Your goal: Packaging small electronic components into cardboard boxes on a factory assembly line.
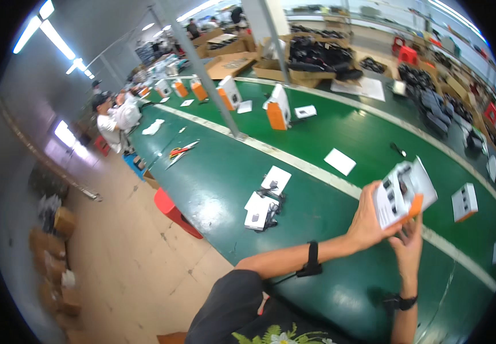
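Note:
A white and orange carton (386, 202) is held up over the green work surface, tilted, with a flap raised at its top. My left hand (366, 219) wraps round its left side, closed on it. Beneath the carton's lower edge, my right hand (408, 242) has its fingers bent against the orange part; some of its fingertips are hidden. The carton's inside shows only in part, and its contents cannot be made out. A small white box (256, 218) and dark cables (272, 213) lie on the table to the left of my hands.
A green conveyor belt (311, 135) runs past the table, carrying a white sheet (339, 161), a standing carton (278, 109) and a box (464, 202). Scissors (182, 150) lie farther left. A metal post (216, 94) rises from the table; a red stool (174, 213) stands beside it.

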